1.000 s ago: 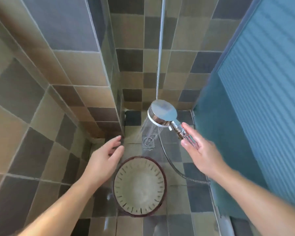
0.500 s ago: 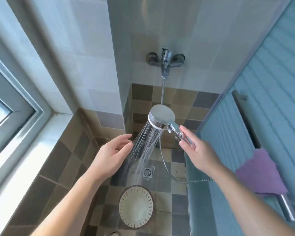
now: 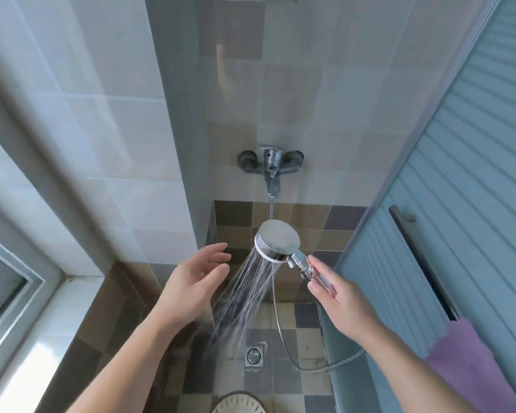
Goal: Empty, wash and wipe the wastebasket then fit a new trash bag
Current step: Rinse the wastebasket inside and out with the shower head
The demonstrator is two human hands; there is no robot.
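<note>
While water streams from the shower head [image 3: 277,244], the person's right hand [image 3: 338,296] has its grip around the clear handle just behind the chrome neck, fingers and thumb pinching it so the face tilts down and to the left. Spray falls in a slanting sheet toward the tiled floor [image 3: 283,383]. Beside that sheet the left hand [image 3: 195,283] is held up, palm turned toward the water, fingers loosely spread and grasping nothing; whether the spray actually wets the fingers is hard to tell.

Down at the very bottom edge, only the far rim of the wastebasket [image 3: 239,403] shows, a pale slotted disc ringed in dark brown, standing on the floor well below both hands and nearer to the person than the floor drain [image 3: 253,354]. A metal hose [image 3: 283,332] loops from the handle down past the drain and back up to the wall faucet [image 3: 270,163]. On the right, a purple towel [image 3: 471,365] hangs over a rail [image 3: 423,263] on the ribbed blue door. A window frame [image 3: 18,296] sits at the left.
</note>
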